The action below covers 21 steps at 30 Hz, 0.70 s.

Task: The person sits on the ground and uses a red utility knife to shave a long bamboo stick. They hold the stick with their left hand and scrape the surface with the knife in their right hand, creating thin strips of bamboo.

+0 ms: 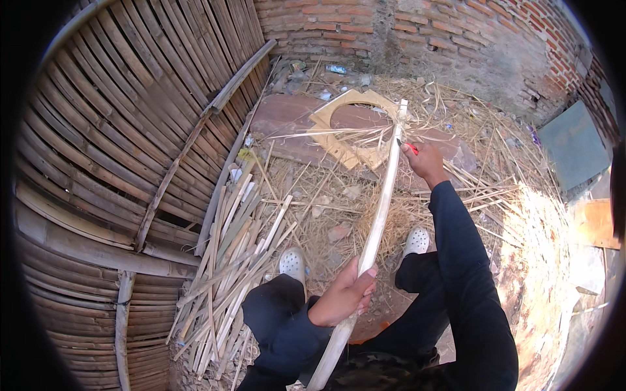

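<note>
A long pale bamboo strip (380, 218) runs from below my lap up and away to the far middle. My left hand (345, 293) is wrapped round its near part. Toward the far end, my right hand (425, 163) is closed round the red handle of a small knife (409, 149), whose dark blade lies against the strip's right side. Thin shavings (381, 133) curl out around the strip's far end. Behind that end lies a flat wooden board with a large round hole (343, 156), resting on a brown sheet (287, 120).
Split bamboo sticks (228, 260) are heaped at my left, beside a bamboo slat wall (117, 117). A brick wall (443, 39) closes the far side. Shavings and straw litter the ground around my white clogs (417, 241). A grey-green panel (574, 144) leans at the right.
</note>
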### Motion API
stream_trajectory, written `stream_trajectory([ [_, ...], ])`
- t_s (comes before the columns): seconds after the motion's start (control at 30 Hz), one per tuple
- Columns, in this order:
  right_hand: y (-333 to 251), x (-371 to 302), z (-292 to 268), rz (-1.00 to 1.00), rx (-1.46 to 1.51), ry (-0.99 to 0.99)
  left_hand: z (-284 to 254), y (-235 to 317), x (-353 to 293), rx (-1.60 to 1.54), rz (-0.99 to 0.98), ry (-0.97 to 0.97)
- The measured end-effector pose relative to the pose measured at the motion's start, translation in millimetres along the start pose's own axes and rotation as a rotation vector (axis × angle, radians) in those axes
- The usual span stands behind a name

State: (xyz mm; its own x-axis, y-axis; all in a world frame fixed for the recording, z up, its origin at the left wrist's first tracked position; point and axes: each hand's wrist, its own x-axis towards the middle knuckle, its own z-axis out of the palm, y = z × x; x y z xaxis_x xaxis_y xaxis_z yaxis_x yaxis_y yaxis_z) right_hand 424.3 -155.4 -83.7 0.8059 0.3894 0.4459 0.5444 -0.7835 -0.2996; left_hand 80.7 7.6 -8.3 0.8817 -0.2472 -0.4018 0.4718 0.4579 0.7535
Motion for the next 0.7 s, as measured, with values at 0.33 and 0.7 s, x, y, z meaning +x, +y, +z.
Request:
stream_trajectory([
  [0.33, 1.6, 9.9, 3.1, 0.445, 0.565, -0.287, -6.1, 6.1, 7.1, -0.033, -0.086, -0.010],
  [0.7, -124.3, -77.0, -60.9, -0.404, 0.282, -0.335, -17.2, 17.9, -6.5, -0.198, 0.025, 0.138],
])
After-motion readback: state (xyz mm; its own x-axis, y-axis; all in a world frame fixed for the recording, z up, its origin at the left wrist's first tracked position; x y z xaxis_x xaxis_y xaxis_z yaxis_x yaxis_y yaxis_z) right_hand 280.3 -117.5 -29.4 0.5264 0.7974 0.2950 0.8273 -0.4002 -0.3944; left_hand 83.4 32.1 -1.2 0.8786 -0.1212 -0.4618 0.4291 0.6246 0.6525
